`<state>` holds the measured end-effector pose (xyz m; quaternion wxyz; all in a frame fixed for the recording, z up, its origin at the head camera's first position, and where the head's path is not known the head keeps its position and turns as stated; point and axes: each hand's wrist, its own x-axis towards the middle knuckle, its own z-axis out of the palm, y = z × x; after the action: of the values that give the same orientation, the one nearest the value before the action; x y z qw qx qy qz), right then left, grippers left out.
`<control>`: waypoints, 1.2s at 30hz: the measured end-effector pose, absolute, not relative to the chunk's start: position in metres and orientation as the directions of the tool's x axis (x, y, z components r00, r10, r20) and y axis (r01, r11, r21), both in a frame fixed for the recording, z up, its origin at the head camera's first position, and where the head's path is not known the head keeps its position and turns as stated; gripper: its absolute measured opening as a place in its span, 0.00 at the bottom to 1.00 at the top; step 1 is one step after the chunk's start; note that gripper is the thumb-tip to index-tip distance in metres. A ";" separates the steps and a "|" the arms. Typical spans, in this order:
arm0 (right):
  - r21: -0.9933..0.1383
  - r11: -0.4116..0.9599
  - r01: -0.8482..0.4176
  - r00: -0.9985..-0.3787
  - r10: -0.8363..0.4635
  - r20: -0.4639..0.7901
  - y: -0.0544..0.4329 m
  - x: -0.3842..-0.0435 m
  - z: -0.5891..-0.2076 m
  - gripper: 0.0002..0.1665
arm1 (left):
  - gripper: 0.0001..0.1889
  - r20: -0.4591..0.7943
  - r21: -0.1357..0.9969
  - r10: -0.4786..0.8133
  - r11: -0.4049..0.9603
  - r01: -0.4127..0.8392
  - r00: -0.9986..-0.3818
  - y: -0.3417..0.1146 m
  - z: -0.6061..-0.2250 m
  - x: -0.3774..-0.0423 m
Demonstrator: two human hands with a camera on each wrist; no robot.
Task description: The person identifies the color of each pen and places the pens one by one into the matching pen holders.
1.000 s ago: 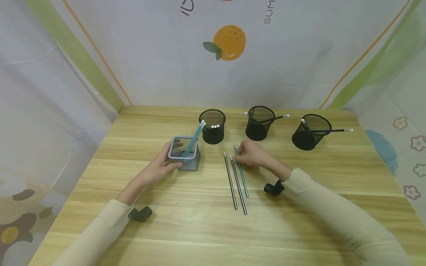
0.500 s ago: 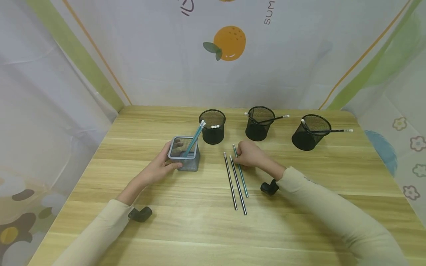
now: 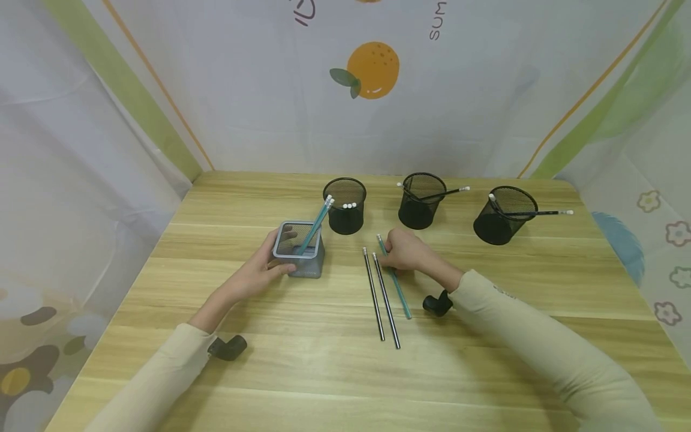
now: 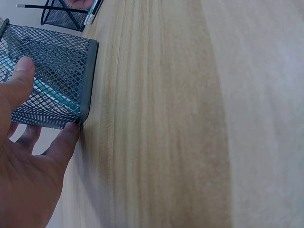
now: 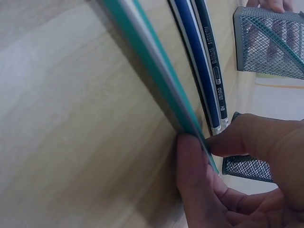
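Observation:
My left hand (image 3: pixel 256 276) grips a grey square mesh pencil holder (image 3: pixel 308 268), its thumb on the near side and its fingers behind. Teal pencils (image 3: pixel 315 228) lean inside the holder, white erasers up. Between thumb and fingers, my right hand (image 3: pixel 411 249) pinches a teal pencil (image 3: pixel 402 297) near its eraser end. In the right wrist view this pencil (image 5: pixel 156 61) runs slantwise above the wooden surface, with a shadow beside it. Just left of it, a black pencil (image 3: pixel 373 294) and a dark blue pencil (image 3: pixel 386 309) lie side by side on the table.
Behind the hands stand three round black mesh cups: a left cup (image 3: pixel 345 222) with several white eraser ends showing, a middle cup (image 3: pixel 417 213) and a tilted-looking right cup (image 3: pixel 492 228) with black pencils. A printed curtain (image 3: pixel 270 120) hangs behind the wooden table (image 3: pixel 302 372).
The right hand has shifted slightly left. The teal pencil's lower end has swung to the right, away from the two dark pencils. My left hand and the pencil holder have stayed put.

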<state>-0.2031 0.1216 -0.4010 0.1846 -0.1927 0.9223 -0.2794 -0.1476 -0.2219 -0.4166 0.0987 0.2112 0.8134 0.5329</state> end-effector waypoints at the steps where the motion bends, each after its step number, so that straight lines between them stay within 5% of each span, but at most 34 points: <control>1: -0.591 0.767 -0.251 -0.856 -0.461 -0.235 0.122 -0.203 -0.401 0.29 | 0.41 0.065 0.909 0.450 0.342 0.239 -0.891 -0.222 -0.417 -0.148; 10: -0.631 0.754 -0.181 -0.851 -0.442 -0.284 0.125 -0.205 -0.400 0.28 | 0.41 0.060 0.909 0.449 0.344 0.234 -0.892 -0.222 -0.416 -0.147; 19: -0.659 0.746 -0.092 -0.863 -0.390 -0.321 0.129 -0.203 -0.395 0.08 | 0.41 0.080 0.904 0.447 0.344 0.254 -0.891 -0.222 -0.417 -0.148; 36: -0.751 0.650 -0.121 -0.886 -0.411 -0.213 0.144 -0.198 -0.372 0.12 | 0.41 0.079 0.908 0.445 0.338 0.249 -0.892 -0.221 -0.417 -0.147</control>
<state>-0.1977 0.1442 -0.3723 0.1855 -0.1497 0.8890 -0.3909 -0.1465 -0.2212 -0.4168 0.0918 0.2135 0.8126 0.5344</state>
